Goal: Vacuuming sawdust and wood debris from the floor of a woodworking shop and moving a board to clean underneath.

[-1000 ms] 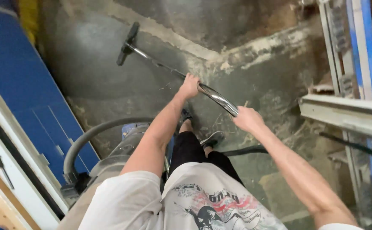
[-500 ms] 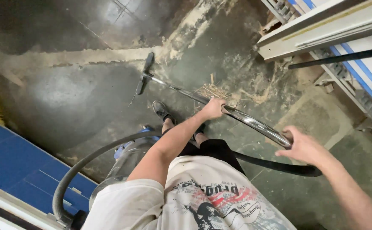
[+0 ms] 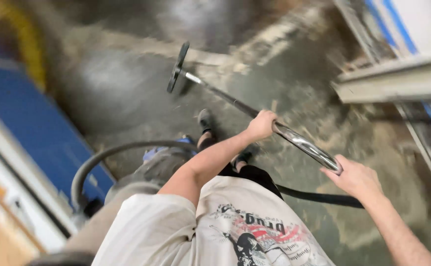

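Note:
A shiny metal vacuum wand point(image 3: 301, 143) runs from my hands down to a black floor nozzle point(image 3: 177, 67) resting on the dusty concrete floor. My left hand point(image 3: 261, 125) is closed around the wand partway down its length. Higher up, my right hand point(image 3: 356, 177) grips the wand's curved upper end, where a black hose point(image 3: 319, 198) leaves toward my body. The picture is blurred by head motion.
A grey hose point(image 3: 102, 157) loops to the vacuum canister point(image 3: 141, 182) at my left side. Blue and white panels point(image 3: 23, 128) lie left. A pale metal machine frame point(image 3: 397, 81) stands at the right. Sawdust and wood chips point(image 3: 324, 118) cover the floor ahead.
The view has swung back to the left and blurred. The nozzle sits a little farther up the floor. Both hands keep their grip on the wand.

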